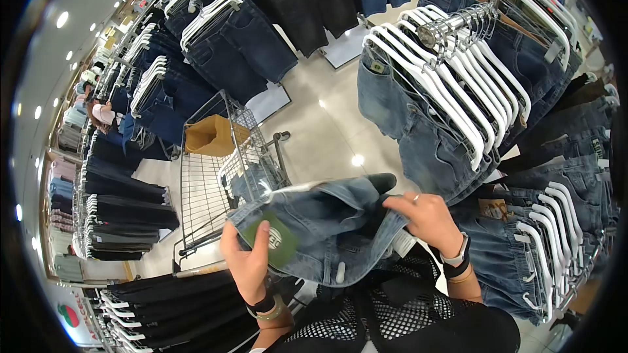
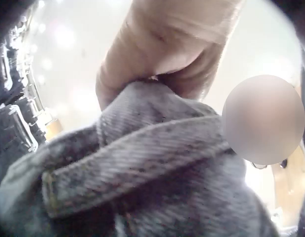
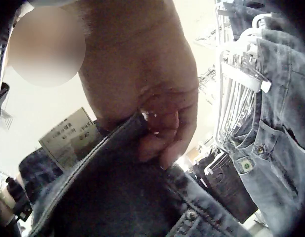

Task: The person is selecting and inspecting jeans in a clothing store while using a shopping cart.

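Observation:
A pair of blue denim jeans (image 1: 333,222) is held by the waistband in front of the body, with a round green tag (image 1: 271,238) near its left end. My left hand (image 1: 250,261) pinches that end, thumb over the tag's edge. At the other end, my right hand (image 1: 428,222) grips the waistband. In the left wrist view, my left hand (image 2: 162,49) pinches denim just above a belt loop (image 2: 132,168). Curled fingers of my right hand (image 3: 142,84) hold the waistband in the right wrist view, beside a printed care label (image 3: 71,140).
A wire shopping cart (image 1: 203,186) with a tan bag (image 1: 212,136) and some denim stands ahead on the left. Denim on white hangers (image 1: 451,91) hangs at the right. Black trousers (image 1: 176,307) hang at the lower left, and more racks line the far side.

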Demonstrator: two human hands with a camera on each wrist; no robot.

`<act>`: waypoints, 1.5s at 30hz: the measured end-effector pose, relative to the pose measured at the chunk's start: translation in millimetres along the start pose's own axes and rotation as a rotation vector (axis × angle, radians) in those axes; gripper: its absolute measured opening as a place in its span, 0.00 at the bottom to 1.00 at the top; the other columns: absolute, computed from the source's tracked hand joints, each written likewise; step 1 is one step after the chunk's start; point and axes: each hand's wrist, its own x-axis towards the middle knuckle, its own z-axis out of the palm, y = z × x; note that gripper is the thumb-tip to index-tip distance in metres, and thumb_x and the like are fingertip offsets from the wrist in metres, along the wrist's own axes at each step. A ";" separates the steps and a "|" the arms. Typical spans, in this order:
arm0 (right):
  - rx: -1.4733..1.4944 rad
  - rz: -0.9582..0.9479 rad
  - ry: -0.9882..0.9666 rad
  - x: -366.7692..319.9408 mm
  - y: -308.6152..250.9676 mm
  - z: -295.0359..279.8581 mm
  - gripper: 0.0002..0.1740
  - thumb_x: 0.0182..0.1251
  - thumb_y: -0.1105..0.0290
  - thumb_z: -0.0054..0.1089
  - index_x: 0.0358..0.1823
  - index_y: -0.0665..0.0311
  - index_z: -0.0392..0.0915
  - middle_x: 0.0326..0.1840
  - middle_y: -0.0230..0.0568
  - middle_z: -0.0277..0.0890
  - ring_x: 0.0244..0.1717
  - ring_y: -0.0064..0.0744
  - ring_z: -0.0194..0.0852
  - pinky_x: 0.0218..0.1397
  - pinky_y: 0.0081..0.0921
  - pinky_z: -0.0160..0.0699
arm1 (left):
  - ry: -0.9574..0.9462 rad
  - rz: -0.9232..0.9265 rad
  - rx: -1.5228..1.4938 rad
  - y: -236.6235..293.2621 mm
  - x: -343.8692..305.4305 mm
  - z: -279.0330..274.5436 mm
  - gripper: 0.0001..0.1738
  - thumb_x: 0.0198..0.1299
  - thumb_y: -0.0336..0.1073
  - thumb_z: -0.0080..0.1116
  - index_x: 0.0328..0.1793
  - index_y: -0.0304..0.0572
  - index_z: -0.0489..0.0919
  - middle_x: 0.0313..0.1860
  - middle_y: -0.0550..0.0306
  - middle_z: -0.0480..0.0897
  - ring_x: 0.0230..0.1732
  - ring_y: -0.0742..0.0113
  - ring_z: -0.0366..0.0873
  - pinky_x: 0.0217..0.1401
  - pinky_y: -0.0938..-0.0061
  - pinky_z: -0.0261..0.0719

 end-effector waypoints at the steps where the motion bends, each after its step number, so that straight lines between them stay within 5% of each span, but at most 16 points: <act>1: 0.068 0.088 0.098 -3.3 3.3 2.1 0.26 0.45 0.81 0.54 0.49 0.51 0.77 0.33 0.36 0.77 0.29 0.45 0.77 0.31 0.34 0.76 | 0.051 -0.007 -0.013 -2.0 1.2 0.4 0.13 0.55 0.24 0.62 0.47 0.32 0.77 0.37 0.58 0.79 0.38 0.72 0.74 0.44 0.78 0.71; 5: 0.546 0.433 0.371 -24.6 -1.3 -7.7 0.26 0.41 0.86 0.46 0.47 0.67 0.75 0.40 0.46 0.79 0.41 0.40 0.80 0.44 0.27 0.75 | 0.125 -0.081 -0.124 4.0 8.2 3.5 0.12 0.55 0.25 0.63 0.46 0.33 0.77 0.36 0.57 0.79 0.38 0.71 0.74 0.45 0.78 0.71; 7: 0.611 0.423 0.430 -39.3 -3.2 3.8 0.19 0.49 0.86 0.48 0.45 0.68 0.73 0.39 0.44 0.76 0.40 0.30 0.76 0.44 0.22 0.70 | 0.047 0.077 0.081 -2.6 9.2 8.7 0.11 0.53 0.26 0.65 0.42 0.32 0.79 0.34 0.55 0.79 0.35 0.67 0.74 0.42 0.78 0.71; 10: 1.018 0.400 0.714 -47.7 -11.3 18.2 0.06 0.63 0.77 0.54 0.40 0.64 0.69 0.36 0.32 0.68 0.36 0.21 0.66 0.44 0.14 0.62 | -0.301 0.204 0.122 3.2 8.9 14.6 0.11 0.46 0.32 0.71 0.28 0.31 0.80 0.27 0.52 0.73 0.28 0.60 0.72 0.31 0.72 0.68; 17: 1.477 0.176 0.560 -31.5 -29.1 11.1 0.06 0.59 0.75 0.58 0.33 0.62 0.69 0.31 0.34 0.65 0.32 0.26 0.63 0.44 0.25 0.64 | -0.653 0.223 0.141 12.1 -4.4 95.4 0.23 0.47 0.48 0.71 0.28 0.31 0.78 0.30 0.47 0.72 0.29 0.44 0.74 0.31 0.61 0.72; 22: 0.933 0.080 0.292 -12.5 -34.7 -12.6 0.09 0.54 0.79 0.63 0.38 0.67 0.77 0.34 0.40 0.75 0.37 0.36 0.73 0.67 0.45 0.64 | -0.736 0.172 0.220 -37.0 -10.1 137.8 0.18 0.48 0.42 0.65 0.31 0.30 0.77 0.31 0.42 0.73 0.32 0.42 0.75 0.34 0.57 0.73; 23: 0.761 0.122 0.342 -14.1 -28.3 -17.8 0.11 0.50 0.79 0.64 0.37 0.67 0.78 0.33 0.41 0.76 0.36 0.37 0.75 0.58 0.37 0.73 | -0.706 0.178 0.282 -44.2 -8.2 137.8 0.18 0.48 0.43 0.63 0.28 0.31 0.77 0.32 0.41 0.74 0.32 0.40 0.76 0.34 0.56 0.74; 27: 0.259 0.357 0.523 -21.3 -3.7 -62.2 0.16 0.48 0.85 0.44 0.38 0.69 0.77 0.31 0.45 0.77 0.34 0.35 0.77 0.44 0.25 0.73 | -0.446 0.115 0.269 -79.8 27.6 100.1 0.15 0.50 0.38 0.59 0.33 0.29 0.79 0.29 0.39 0.77 0.31 0.43 0.76 0.34 0.60 0.73; 29: 0.218 0.435 0.579 -23.3 1.8 -79.9 0.21 0.46 0.85 0.36 0.39 0.71 0.76 0.34 0.47 0.78 0.35 0.36 0.78 0.43 0.24 0.73 | -0.455 -0.046 0.136 -85.4 43.5 63.0 0.15 0.57 0.37 0.60 0.41 0.29 0.80 0.28 0.46 0.79 0.32 0.57 0.77 0.38 0.69 0.72; 30: 0.277 0.493 0.551 -23.7 1.8 -86.4 0.22 0.44 0.84 0.36 0.40 0.72 0.76 0.36 0.47 0.79 0.36 0.37 0.78 0.44 0.22 0.72 | -0.447 -0.069 0.020 -78.5 47.9 47.4 0.13 0.61 0.36 0.58 0.36 0.29 0.79 0.27 0.60 0.79 0.30 0.74 0.69 0.33 0.77 0.68; 34: 0.350 0.440 0.394 -35.5 14.9 -93.9 0.21 0.44 0.83 0.38 0.40 0.72 0.76 0.35 0.43 0.79 0.38 0.30 0.77 0.47 0.20 0.70 | -0.298 -0.085 -0.177 -52.1 39.9 0.3 0.14 0.61 0.30 0.57 0.51 0.28 0.79 0.34 0.64 0.78 0.34 0.76 0.71 0.36 0.80 0.68; 36: 0.630 0.507 0.364 -37.9 10.8 -95.3 0.20 0.43 0.85 0.44 0.41 0.71 0.75 0.37 0.36 0.76 0.41 0.23 0.73 0.49 0.19 0.69 | -0.220 -0.272 -0.398 -48.4 30.1 -25.4 0.21 0.56 0.30 0.63 0.56 0.30 0.77 0.34 0.64 0.80 0.33 0.81 0.70 0.33 0.84 0.66; 39: 0.871 0.551 0.201 -29.6 0.2 -106.4 0.23 0.40 0.82 0.63 0.44 0.69 0.73 0.42 0.33 0.73 0.45 0.21 0.71 0.52 0.18 0.67 | -0.267 -0.170 -0.419 -47.1 20.0 -69.4 0.29 0.51 0.26 0.66 0.61 0.30 0.73 0.34 0.65 0.78 0.32 0.85 0.68 0.32 0.89 0.61; 41: 0.673 0.262 0.261 -11.0 -7.8 -105.5 0.34 0.32 0.75 0.80 0.47 0.68 0.72 0.45 0.33 0.72 0.46 0.20 0.70 0.52 0.18 0.66 | -0.311 -0.099 -0.580 -41.0 22.0 -86.2 0.39 0.43 0.19 0.66 0.66 0.29 0.66 0.55 0.56 0.72 0.54 0.70 0.74 0.55 0.76 0.73; 43: 0.714 0.272 0.308 1.9 -21.8 -106.0 0.31 0.36 0.76 0.77 0.46 0.68 0.73 0.44 0.33 0.72 0.45 0.19 0.70 0.51 0.17 0.67 | -0.310 0.006 -0.298 -52.7 18.8 -113.0 0.41 0.41 0.17 0.65 0.67 0.28 0.65 0.65 0.50 0.64 0.66 0.60 0.66 0.68 0.68 0.66; 45: 0.651 0.270 0.281 1.3 -20.1 -103.0 0.28 0.38 0.77 0.76 0.45 0.68 0.74 0.42 0.32 0.74 0.42 0.19 0.71 0.48 0.16 0.68 | -0.239 0.114 0.072 -61.0 9.2 -132.2 0.38 0.41 0.19 0.64 0.64 0.30 0.67 0.63 0.44 0.67 0.64 0.53 0.67 0.66 0.66 0.66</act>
